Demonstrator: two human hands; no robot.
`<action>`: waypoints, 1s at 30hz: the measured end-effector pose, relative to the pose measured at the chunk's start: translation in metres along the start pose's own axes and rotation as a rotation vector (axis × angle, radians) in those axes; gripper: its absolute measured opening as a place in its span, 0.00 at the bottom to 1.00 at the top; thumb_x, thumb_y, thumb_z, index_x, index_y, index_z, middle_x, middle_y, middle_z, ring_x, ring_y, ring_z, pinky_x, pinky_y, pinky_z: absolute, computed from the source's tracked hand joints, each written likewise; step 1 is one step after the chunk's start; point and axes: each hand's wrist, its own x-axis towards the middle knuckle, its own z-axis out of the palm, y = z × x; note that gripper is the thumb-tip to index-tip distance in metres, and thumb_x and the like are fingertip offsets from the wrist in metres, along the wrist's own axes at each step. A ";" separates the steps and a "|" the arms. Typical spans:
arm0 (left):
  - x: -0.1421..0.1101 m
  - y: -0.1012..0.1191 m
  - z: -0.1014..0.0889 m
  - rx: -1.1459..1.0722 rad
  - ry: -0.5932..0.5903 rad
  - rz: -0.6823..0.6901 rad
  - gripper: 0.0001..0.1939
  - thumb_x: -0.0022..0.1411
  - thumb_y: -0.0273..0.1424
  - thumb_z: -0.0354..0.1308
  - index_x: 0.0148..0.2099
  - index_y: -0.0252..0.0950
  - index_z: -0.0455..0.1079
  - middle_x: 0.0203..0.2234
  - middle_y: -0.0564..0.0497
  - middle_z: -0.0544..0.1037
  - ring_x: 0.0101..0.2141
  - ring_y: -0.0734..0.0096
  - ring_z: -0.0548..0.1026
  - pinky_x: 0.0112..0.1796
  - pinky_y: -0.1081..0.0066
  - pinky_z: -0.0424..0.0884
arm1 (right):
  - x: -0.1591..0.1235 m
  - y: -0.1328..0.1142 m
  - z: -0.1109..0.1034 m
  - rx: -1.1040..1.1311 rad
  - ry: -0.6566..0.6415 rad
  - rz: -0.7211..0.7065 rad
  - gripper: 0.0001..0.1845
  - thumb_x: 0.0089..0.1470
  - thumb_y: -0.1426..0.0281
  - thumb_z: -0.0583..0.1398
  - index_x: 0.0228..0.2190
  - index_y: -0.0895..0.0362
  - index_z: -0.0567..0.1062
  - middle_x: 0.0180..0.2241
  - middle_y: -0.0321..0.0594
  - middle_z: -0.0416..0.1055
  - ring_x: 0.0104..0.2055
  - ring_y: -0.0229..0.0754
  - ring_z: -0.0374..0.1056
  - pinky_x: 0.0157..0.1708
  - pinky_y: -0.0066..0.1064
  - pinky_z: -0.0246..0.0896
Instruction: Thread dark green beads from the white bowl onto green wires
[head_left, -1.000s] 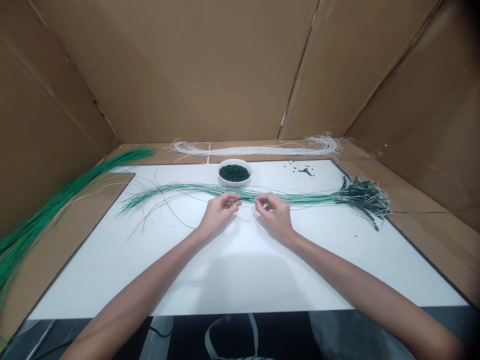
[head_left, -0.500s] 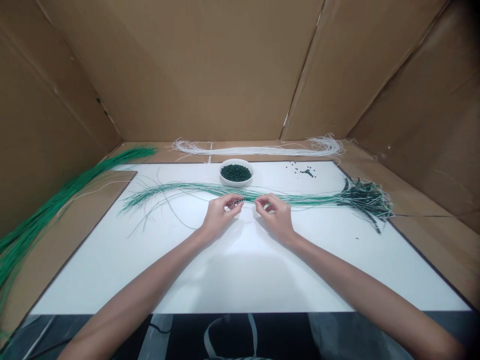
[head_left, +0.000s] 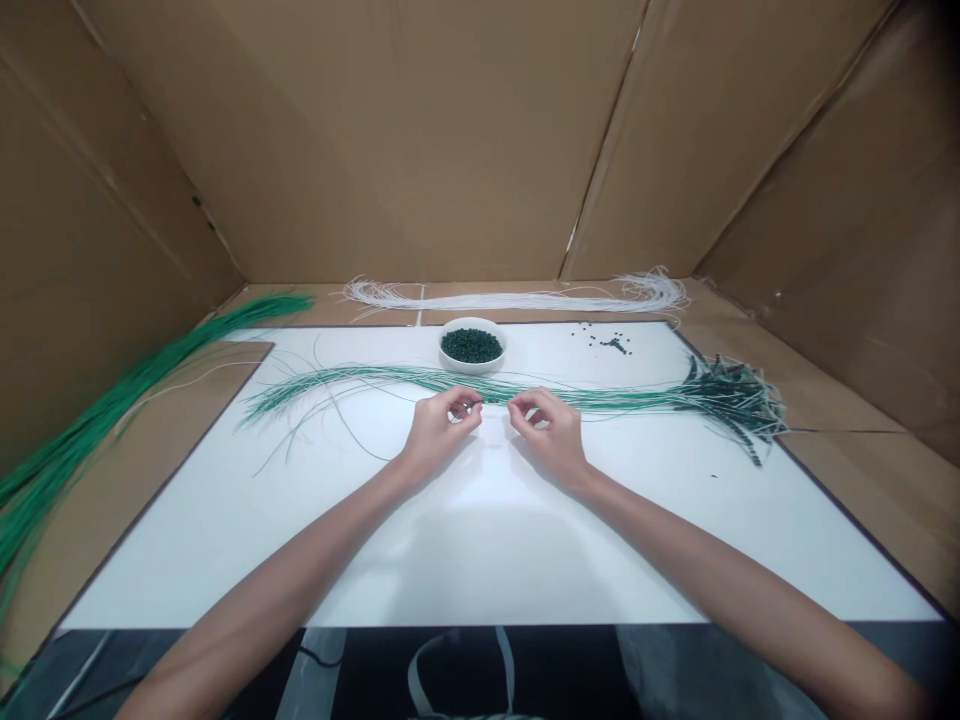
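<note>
Over the middle of the white board, my left hand [head_left: 439, 428] is closed in a pinch, with a thin strand and tiny dark beads at its fingertips. Part of that strand [head_left: 352, 430] seems to curve out to the left behind the wrist. My right hand [head_left: 551, 430] faces it across a small gap, thumb and forefinger pinched together; whatever is between them is too small to make out. Just beyond both hands lies a long bundle of green strands [head_left: 615, 400], its right end thick with dark green beads [head_left: 727, 390]. A white bowl [head_left: 472, 368] of dark green beads [head_left: 471, 345] stands behind the bundle.
Loose dark beads [head_left: 615, 345] are scattered at the board's back right. A bundle of white strands [head_left: 517, 301] lies along the back cardboard. Bright green strands [head_left: 142, 375] hang over the left side. Cardboard walls [head_left: 412, 140] enclose the back and sides of the white board [head_left: 480, 560].
My hands have barely shifted, both moving slightly left. The dark beads at my left fingertips show less than before.
</note>
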 end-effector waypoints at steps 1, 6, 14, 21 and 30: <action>0.000 0.001 0.000 0.007 0.003 0.010 0.06 0.51 0.29 0.53 0.33 0.35 0.69 0.24 0.55 0.73 0.25 0.78 0.67 0.31 0.77 0.64 | 0.000 0.000 0.000 -0.001 0.000 -0.012 0.04 0.47 0.75 0.55 0.24 0.58 0.69 0.24 0.36 0.67 0.25 0.34 0.62 0.22 0.24 0.58; -0.001 0.003 -0.001 0.042 0.029 0.050 0.05 0.50 0.26 0.52 0.31 0.35 0.67 0.24 0.55 0.71 0.23 0.79 0.64 0.29 0.78 0.62 | -0.003 -0.001 0.001 -0.002 -0.020 -0.095 0.05 0.48 0.75 0.54 0.25 0.57 0.69 0.25 0.37 0.67 0.26 0.33 0.62 0.22 0.24 0.58; -0.001 0.000 0.000 0.064 0.055 0.076 0.04 0.52 0.28 0.52 0.32 0.35 0.66 0.24 0.55 0.70 0.22 0.79 0.63 0.28 0.78 0.62 | -0.004 -0.001 0.001 -0.005 -0.018 -0.113 0.04 0.49 0.75 0.54 0.25 0.57 0.69 0.26 0.37 0.67 0.26 0.33 0.62 0.23 0.24 0.58; 0.005 -0.003 -0.011 0.141 -0.071 0.178 0.02 0.52 0.28 0.52 0.30 0.35 0.65 0.25 0.55 0.69 0.26 0.77 0.66 0.29 0.77 0.62 | 0.002 0.001 -0.002 -0.031 -0.044 -0.161 0.04 0.49 0.76 0.54 0.26 0.57 0.69 0.26 0.37 0.67 0.26 0.34 0.62 0.23 0.24 0.58; 0.012 0.003 -0.017 0.177 -0.187 0.326 0.10 0.57 0.34 0.51 0.38 0.38 0.71 0.33 0.51 0.76 0.36 0.69 0.71 0.41 0.69 0.63 | 0.013 0.000 -0.004 -0.092 -0.185 -0.246 0.06 0.50 0.73 0.53 0.27 0.57 0.70 0.25 0.38 0.67 0.26 0.35 0.62 0.24 0.25 0.59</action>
